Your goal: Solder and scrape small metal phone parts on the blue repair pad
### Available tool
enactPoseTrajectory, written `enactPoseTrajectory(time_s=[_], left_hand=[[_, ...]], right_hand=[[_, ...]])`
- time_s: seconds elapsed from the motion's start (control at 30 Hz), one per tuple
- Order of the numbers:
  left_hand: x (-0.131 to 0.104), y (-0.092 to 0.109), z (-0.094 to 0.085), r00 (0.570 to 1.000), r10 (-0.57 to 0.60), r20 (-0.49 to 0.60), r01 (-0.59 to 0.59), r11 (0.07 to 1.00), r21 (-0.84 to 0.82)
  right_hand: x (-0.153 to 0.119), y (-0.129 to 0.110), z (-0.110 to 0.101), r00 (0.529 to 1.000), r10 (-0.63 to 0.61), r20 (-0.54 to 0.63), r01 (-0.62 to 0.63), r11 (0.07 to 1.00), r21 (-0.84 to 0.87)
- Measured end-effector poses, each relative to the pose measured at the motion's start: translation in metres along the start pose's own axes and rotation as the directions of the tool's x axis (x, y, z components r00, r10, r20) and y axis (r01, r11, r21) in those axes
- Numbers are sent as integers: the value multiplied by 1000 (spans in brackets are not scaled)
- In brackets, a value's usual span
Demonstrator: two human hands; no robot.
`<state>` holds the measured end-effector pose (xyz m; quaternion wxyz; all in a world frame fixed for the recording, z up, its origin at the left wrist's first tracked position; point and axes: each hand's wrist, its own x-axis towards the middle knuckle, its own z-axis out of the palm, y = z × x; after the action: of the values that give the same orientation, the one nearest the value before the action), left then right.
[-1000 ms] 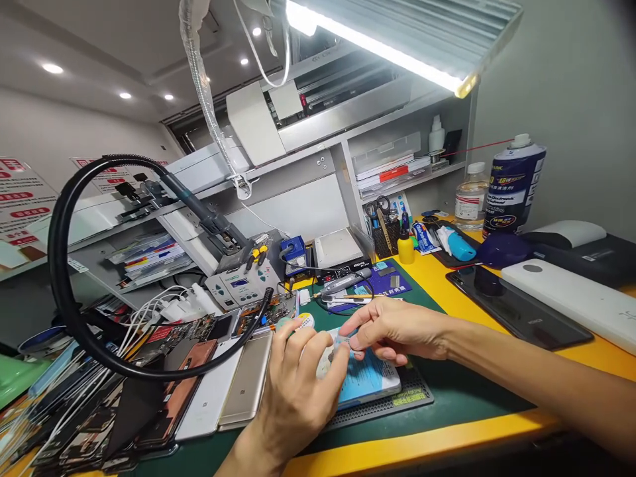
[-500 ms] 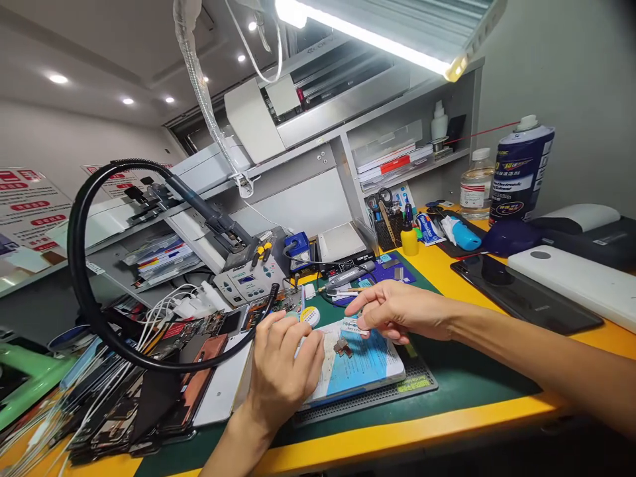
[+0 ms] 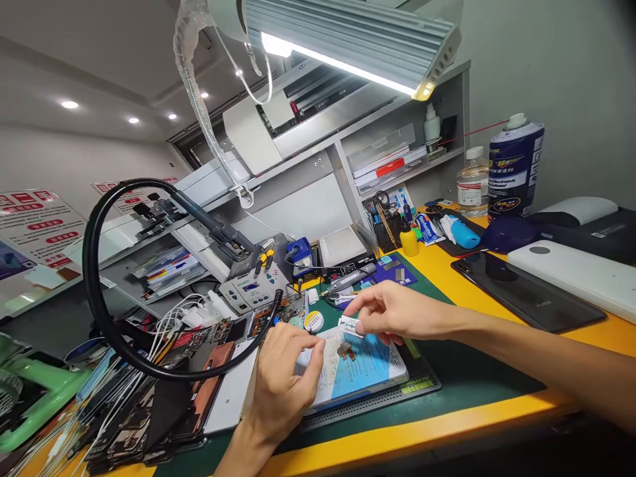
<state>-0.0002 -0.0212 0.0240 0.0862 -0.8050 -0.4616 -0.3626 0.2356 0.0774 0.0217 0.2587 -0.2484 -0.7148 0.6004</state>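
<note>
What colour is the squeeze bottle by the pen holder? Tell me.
Yellow bottle, dark cap; head view.

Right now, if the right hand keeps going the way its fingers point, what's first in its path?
The right hand points leftward over the open phone, pinching a small white tab. First in line is probably the left hand, though depth is unclear.

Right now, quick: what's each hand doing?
Left hand: fingers curled, pressing on the phone.
Right hand: pinching a small white label.
</note>
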Motion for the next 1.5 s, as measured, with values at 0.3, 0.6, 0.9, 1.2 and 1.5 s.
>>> enactPoseTrajectory(time_s=[0.3,0.6,0.9,1.2,1.5], left_hand=[[5,11,-3,896,-389,216,434,871,-231],[28,16,-7,840,-456,294,530,805,-265],[70,12,6,776,-295,558,500,826,-259],[87,4,8,774,-273,572,519,790,-325],[73,-32,16,812,-480,331,579,592,-561]], right_hand=[[-1,1,-1,999,-44,10,44,997,-62],[0,1,-7,994,-102,-32,96,984,-151],[-3,-8,-12,976,-197,-95,172,959,-224],[-6,-17,-17,935,-257,-243,189,943,-273],[3,-4,-58,883,-120,-453,-145,849,-507]])
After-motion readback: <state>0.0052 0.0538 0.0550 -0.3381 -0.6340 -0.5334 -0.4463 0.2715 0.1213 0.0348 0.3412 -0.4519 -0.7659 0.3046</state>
